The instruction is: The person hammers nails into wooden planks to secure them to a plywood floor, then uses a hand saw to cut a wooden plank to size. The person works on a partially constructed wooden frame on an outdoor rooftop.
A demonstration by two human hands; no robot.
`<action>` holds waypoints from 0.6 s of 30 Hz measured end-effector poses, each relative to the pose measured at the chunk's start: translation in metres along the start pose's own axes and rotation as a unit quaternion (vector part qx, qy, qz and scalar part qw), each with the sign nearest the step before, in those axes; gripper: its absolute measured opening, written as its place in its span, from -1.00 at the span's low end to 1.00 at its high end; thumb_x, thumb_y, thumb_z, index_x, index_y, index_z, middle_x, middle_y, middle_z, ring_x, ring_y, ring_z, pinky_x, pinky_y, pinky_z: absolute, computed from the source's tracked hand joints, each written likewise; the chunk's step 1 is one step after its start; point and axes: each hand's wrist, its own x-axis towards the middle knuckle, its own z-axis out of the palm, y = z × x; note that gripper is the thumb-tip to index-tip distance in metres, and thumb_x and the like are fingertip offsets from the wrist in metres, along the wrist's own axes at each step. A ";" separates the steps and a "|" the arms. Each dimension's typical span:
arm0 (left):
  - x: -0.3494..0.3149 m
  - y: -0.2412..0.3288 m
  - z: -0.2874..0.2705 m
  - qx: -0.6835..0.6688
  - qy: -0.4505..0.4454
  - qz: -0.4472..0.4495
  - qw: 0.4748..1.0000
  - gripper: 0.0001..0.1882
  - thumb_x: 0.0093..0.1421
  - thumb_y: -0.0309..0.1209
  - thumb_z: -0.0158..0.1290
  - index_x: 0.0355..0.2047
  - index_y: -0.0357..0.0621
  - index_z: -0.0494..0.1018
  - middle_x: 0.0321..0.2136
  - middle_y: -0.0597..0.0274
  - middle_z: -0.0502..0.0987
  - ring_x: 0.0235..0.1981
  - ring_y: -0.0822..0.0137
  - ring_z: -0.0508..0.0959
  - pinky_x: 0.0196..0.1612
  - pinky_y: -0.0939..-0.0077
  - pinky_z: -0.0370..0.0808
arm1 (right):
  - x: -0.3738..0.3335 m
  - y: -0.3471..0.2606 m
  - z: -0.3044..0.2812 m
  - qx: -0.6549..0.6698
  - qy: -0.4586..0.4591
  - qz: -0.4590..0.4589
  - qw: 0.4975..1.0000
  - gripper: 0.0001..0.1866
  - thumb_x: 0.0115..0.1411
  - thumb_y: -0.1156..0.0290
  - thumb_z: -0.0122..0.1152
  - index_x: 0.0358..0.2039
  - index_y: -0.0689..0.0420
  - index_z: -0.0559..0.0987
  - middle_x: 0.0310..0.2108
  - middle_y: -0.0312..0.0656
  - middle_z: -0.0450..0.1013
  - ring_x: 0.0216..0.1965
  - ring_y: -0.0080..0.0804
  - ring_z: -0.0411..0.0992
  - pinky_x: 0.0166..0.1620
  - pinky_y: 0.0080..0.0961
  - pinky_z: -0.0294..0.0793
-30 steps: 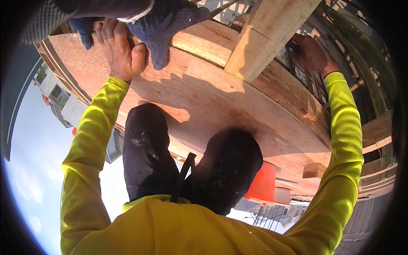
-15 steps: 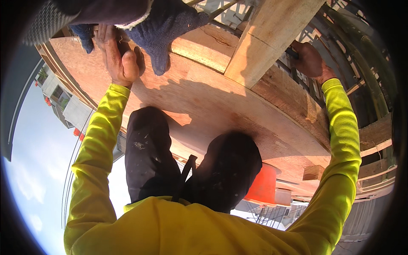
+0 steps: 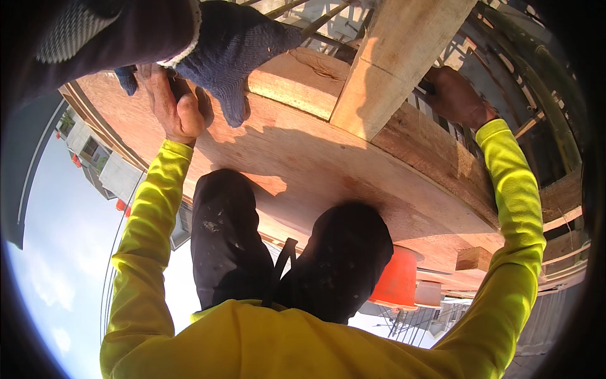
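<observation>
**Close quarters and a partly hidden grip**

Head view. The bare left hand (image 3: pixel 170 110) rests at the upper edge of a plywood panel (image 3: pixel 303 148), just beside a co-worker's blue-gloved hand (image 3: pixel 227 60). The likeliest mishap here is a trapped or knocked finger: two people's hands share one short stretch of edge, and a slip of the panel or of the pale batten (image 3: pixel 297 81) along it could catch either. The co-worker's dark sleeve (image 3: pixel 136 41) and the shadow on the panel may also make the contact hard to judge. At the right, a dark handle (image 3: pixel 427 87) lies near the timber beam (image 3: pixel 404 60); a loose grip or a short swing could strike the beam or the darker batten (image 3: pixel 442 158), since the space around the fist looks tight.

Position relative to the fingers: the bare right hand (image 3: pixel 457 98) has its fingers wrapped around the handle, whose end projects from the thumb side toward the beam; the rest is hidden. The left fingers are bent close together, the thumb apart from them, with the panel beneath; whether they pinch anything cannot be told. The panel spreads between the two hands, above the person's knees.
</observation>
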 end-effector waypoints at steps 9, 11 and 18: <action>-0.033 0.003 -0.006 -0.032 -0.039 -0.053 0.997 -0.20 0.31 0.05 -0.21 0.31 -0.42 0.26 0.28 -0.33 0.31 0.36 -0.25 0.26 0.43 0.02 0.05 | -0.009 -0.008 -0.001 0.043 -0.045 0.042 0.997 -0.48 0.03 0.57 0.31 0.08 0.16 0.55 -0.33 0.10 0.59 -0.24 0.08 0.59 -0.13 -0.08 0.54; -0.031 0.007 -0.011 -0.061 -0.042 -0.081 0.994 -0.22 0.29 0.01 -0.19 0.30 -0.42 0.26 0.26 -0.33 0.32 0.34 -0.25 0.27 0.42 0.02 0.05 | -0.013 0.004 -0.007 0.069 -0.072 0.131 0.986 -0.45 0.02 0.57 0.32 0.10 0.19 0.54 -0.31 0.15 0.58 -0.22 0.12 0.58 -0.12 -0.05 0.53; -0.021 -0.013 -0.007 -0.089 -0.029 -0.148 0.984 -0.18 0.28 0.04 -0.20 0.33 -0.42 0.25 0.29 -0.32 0.31 0.38 -0.24 0.24 0.42 0.06 0.07 | -0.014 0.017 -0.002 0.059 -0.002 0.070 0.996 -0.49 0.01 0.58 0.34 0.05 0.21 0.57 -0.37 0.15 0.57 -0.28 0.15 0.57 -0.17 -0.08 0.52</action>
